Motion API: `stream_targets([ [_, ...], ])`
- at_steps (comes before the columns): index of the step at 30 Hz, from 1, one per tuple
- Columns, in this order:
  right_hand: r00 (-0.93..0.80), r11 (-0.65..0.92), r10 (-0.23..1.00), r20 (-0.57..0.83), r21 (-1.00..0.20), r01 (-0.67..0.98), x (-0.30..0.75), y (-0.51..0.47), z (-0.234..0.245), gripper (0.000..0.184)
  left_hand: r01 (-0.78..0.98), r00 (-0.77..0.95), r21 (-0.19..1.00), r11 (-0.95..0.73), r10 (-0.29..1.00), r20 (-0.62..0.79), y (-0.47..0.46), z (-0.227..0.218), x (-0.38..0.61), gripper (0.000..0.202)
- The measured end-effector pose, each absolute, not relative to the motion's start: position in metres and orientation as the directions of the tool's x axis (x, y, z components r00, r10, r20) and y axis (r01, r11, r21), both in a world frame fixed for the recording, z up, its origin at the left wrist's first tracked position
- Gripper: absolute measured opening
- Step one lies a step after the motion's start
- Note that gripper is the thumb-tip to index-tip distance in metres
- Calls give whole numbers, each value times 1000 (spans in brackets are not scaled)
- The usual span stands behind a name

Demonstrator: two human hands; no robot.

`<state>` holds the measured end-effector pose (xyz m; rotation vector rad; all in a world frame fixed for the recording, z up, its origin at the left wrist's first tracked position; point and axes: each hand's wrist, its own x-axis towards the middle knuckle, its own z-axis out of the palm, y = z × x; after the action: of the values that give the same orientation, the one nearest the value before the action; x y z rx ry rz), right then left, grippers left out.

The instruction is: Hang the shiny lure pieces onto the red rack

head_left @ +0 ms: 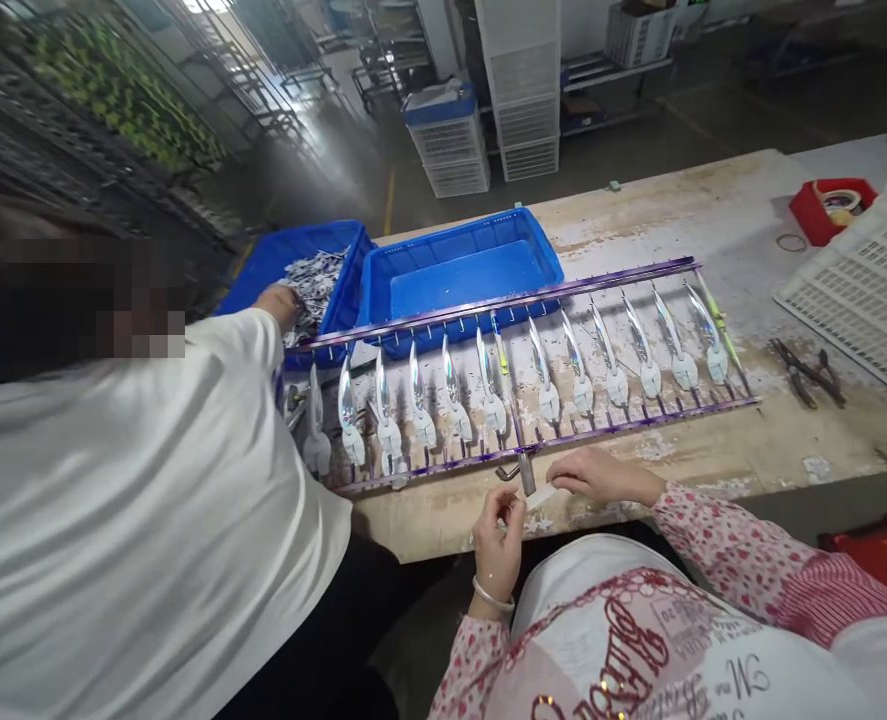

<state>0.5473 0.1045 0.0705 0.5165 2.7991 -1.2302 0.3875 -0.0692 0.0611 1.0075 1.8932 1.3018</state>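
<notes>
At table edge, both hands (544, 500) pinching white strip (542, 496), beside rack (533, 365)

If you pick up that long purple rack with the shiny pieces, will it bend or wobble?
Probably stiff: the purple rack has two straight rails. The shiny pieces sit on thin pins, so they might rattle or slip off. Its length likely makes it awkward one-handed.
</notes>
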Motion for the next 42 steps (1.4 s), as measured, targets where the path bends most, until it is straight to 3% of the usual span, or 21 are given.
stream_targets([
  [10, -917, 589, 317, -241, -708, 389, 549, 99, 63, 31, 195, -479, 960, 202, 873, -87, -70, 54, 391, 17],
  [21, -937, 667, 207, -281, -660, 345, 582, 126, 51, 35, 325, -492, 859, 397, 846, -205, -54, 54, 436, 15],
  [33, -901, 641, 167, -400, -650, 407, 605, 151, 55, 42, 455, -509, 791, 410, 848, -147, -30, 51, 480, 14],
  [42, -917, 544, 223, -331, -738, 399, 608, 147, 29, 39, 508, -529, 750, 423, 841, -116, -29, 45, 477, 17],
])
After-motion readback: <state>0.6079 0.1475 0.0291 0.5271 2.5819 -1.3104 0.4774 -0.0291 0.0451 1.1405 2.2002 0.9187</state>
